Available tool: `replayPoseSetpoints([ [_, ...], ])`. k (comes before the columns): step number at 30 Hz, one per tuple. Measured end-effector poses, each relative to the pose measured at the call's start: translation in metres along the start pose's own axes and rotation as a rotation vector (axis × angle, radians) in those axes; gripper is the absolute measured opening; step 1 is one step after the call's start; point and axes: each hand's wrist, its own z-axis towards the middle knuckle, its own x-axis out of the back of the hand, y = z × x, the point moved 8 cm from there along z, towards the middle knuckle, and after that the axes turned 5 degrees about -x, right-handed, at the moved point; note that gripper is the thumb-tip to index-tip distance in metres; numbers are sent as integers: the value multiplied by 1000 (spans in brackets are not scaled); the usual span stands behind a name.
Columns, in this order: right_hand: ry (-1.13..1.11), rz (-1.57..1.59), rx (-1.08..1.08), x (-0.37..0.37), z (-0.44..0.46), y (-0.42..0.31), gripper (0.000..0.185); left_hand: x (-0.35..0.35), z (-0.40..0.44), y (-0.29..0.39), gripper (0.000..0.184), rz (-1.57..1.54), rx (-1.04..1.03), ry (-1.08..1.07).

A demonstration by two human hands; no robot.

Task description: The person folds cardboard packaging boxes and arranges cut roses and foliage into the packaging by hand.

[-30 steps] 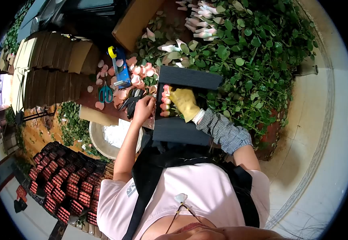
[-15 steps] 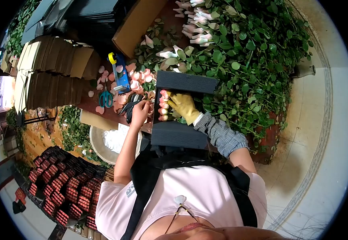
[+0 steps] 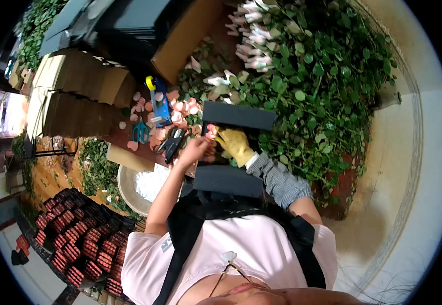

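In the middle of the head view lies a black corrugated cardboard wrap (image 3: 239,116), with its near flap (image 3: 227,181) towards my body. Pink roses (image 3: 211,131) show between the flaps, mostly hidden by my hands. My right hand (image 3: 235,146), in a yellow glove with a grey checked sleeve, has its fingers closed at the rose heads. Bare, my left hand (image 3: 198,150) reaches to the wrap's left edge beside the roses; its fingers are curled and blurred. Left of it a black stapler (image 3: 171,146) lies on the table, apart from the fingers.
Teal scissors (image 3: 140,132), a blue tape dispenser (image 3: 161,109) and loose pink petals (image 3: 181,109) lie on the left. Leafy stems (image 3: 312,112) and white-wrapped flower heads (image 3: 255,48) fill the right and back. A tub (image 3: 127,190) with white material stands at lower left, near stacked cardboard (image 3: 73,119).
My left hand has left the stapler and moved right to the roses. My gloved fingers have closed in at the rose heads. The view has shifted slightly.
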Motion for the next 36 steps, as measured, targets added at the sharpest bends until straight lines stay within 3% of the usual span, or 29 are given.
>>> replayPoseSetpoints([
  [1,110,-30,35,-11,-1,8,44,-7,3,-1,26,97,11,-54],
  [2,35,51,32,-1,-4,6,43,-12,6,-6,27,148,-9,-78],
  [3,63,278,46,17,-11,4,43,-14,8,-8,28,199,-28,-100],
  [4,89,503,72,37,-17,1,43,-16,10,-2,31,462,-52,-194],
  [5,-63,383,3,79,-29,-14,45,-13,10,-2,34,459,-29,-143],
  [7,157,606,287,136,-40,-33,50,-13,16,-19,37,478,-147,-114],
  [9,355,416,373,199,-48,-49,55,-13,12,-19,40,401,-200,-104],
  [11,340,10,206,171,-34,-37,55,-18,15,-34,43,224,-10,-188],
  [12,-72,-57,-129,146,-19,-24,58,-20,15,-34,43,201,13,-192],
  [13,-131,-89,-138,136,-7,-18,59,-22,14,-32,43,177,37,-195],
  [16,-187,71,217,171,30,-53,63,-25,18,-35,45,396,-155,-148],
  [17,173,154,370,200,54,-70,65,-25,21,-32,46,460,-220,-116],
  [18,465,132,447,248,68,-98,66,-24,15,-21,45,412,-159,-111],
  [19,528,174,441,299,85,-128,69,-25,19,-26,44,450,-153,-118],
  [21,939,-20,486,365,110,-170,75,-27,23,-24,44,473,-196,-160],
  [23,1009,-175,335,378,168,-182,80,-26,26,-25,43,482,-186,-169],
  [24,1015,-167,332,377,173,-186,80,-26,27,-21,44,479,-148,-201],
  [26,343,-365,120,334,212,-178,84,-27,20,-12,46,395,-25,-276],
  [27,420,-595,233,332,192,-191,64,-25,13,-10,46,399,-27,-280],
  [29,469,-332,325,327,157,-172,43,-20,2,-4,44,164,-107,-312],
  [31,630,-225,523,348,60,-147,37,-4,-4,-16,42,-11,-206,-288],
  [32,638,-173,559,346,25,-123,38,13,-21,4,36,-67,-252,-170],
  [33,645,-120,589,344,-9,-100,38,35,-33,-1,34,-46,-146,-32],
  [34,548,-40,604,344,-38,-82,38,49,-50,19,36,-77,-115,22],
  [35,447,44,616,341,-68,-71,38,61,-49,5,40,-98,-218,106],
  [36,321,80,462,329,-90,-55,36,62,-53,-1,50,-174,-64,29],
])
